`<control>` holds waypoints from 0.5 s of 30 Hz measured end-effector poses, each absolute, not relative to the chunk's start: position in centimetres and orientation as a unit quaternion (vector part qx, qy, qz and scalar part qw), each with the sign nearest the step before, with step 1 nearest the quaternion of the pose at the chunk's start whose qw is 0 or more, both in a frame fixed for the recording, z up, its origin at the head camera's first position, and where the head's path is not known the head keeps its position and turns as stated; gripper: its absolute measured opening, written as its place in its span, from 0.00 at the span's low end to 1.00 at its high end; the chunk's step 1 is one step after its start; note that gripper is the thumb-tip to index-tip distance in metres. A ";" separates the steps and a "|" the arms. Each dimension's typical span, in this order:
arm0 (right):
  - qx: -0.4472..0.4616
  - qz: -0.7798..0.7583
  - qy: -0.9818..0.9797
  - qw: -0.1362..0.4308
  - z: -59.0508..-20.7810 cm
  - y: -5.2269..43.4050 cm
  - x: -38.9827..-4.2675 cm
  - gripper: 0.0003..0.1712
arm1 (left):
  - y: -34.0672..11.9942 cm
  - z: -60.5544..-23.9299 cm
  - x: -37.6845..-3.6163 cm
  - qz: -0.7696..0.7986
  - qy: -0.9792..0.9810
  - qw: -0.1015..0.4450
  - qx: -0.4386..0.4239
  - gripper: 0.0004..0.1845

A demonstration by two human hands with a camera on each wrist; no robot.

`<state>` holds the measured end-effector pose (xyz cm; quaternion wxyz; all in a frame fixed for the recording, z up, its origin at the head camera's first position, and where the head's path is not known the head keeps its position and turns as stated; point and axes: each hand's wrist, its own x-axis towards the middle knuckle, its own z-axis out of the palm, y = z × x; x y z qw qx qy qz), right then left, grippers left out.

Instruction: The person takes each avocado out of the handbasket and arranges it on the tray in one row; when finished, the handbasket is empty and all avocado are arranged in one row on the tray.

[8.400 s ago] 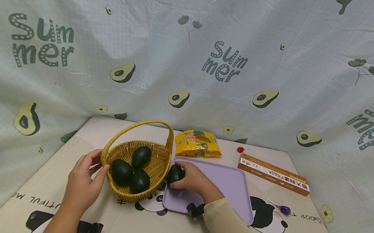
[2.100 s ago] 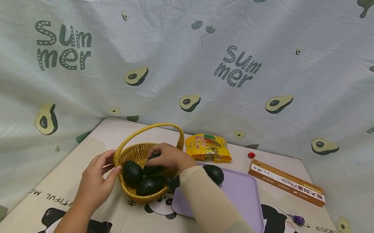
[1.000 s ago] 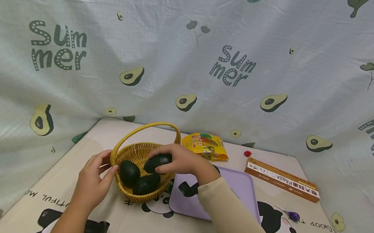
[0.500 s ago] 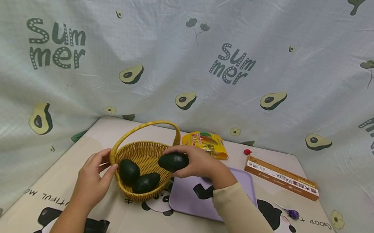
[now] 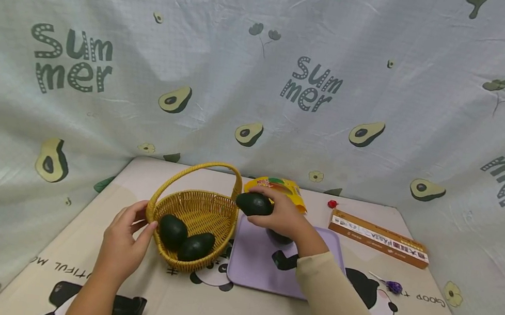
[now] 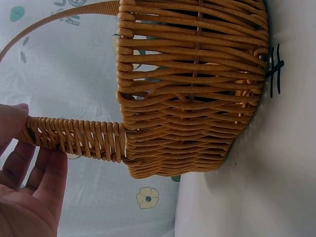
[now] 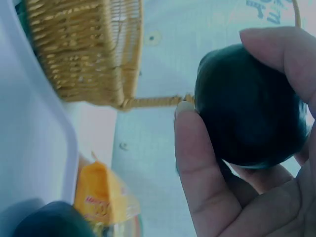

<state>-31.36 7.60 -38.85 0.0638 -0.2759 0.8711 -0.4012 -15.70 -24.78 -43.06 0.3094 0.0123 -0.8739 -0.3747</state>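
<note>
While the right hand (image 5: 284, 217) held a dark green avocado (image 5: 254, 204) with fingers and thumb curled round it, the fruit hung in the air above the far left corner of the purple tray (image 5: 253, 261), just right of the basket handle. The right wrist view showed the same avocado (image 7: 247, 106) gripped between thumb and fingers (image 7: 197, 163), with the woven basket (image 7: 84, 52) off to the upper left. Another avocado (image 5: 280, 237) lay on the tray directly under that hand, mostly hidden by it; it showed as a dark shape at the bottom of the right wrist view (image 7: 52, 219).

To the left stood the yellow wicker basket (image 5: 197, 212), its handle arching over the far side. Two more avocados lay inside it near the front wall, one on the left (image 5: 173, 231) and one on the right (image 5: 196, 246), touching each other. The left hand (image 5: 122, 249) rested against the near left rim of the basket, the thumb touching the rim and the fingers loosely bent beside it. In the left wrist view the fingers (image 6: 42, 180) lay straight under the base of the handle (image 6: 74, 140), not wrapped round it.

Behind the right hand, at the far edge of the table, lay a yellow snack bag (image 5: 277, 187). Farther right sat a small red object (image 5: 332, 204), then a long brown box (image 5: 379, 238) set at an angle. Nearer and to the right of the tray lay a purple lollipop (image 5: 391, 286) on the printed table mat (image 5: 216, 309). A pale cloth (image 5: 262, 75) printed with avocados hung behind it all.
</note>
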 end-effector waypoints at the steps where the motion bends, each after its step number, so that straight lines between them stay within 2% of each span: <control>1: -0.269 -0.403 0.872 0.064 -39.0 7.8 -31.4 0.39 | -24.8 -43.1 -15.7 -0.375 -0.874 0.310 0.012 0.26; 11: -0.205 -0.421 0.883 0.029 -40.6 10.1 -32.5 0.40 | -24.9 -43.2 -15.8 -0.377 -0.871 0.315 0.008 0.26; 15: -0.171 -0.427 0.887 0.034 -41.5 10.9 -33.4 0.40 | -24.8 -43.2 -15.9 -0.377 -0.871 0.315 0.009 0.26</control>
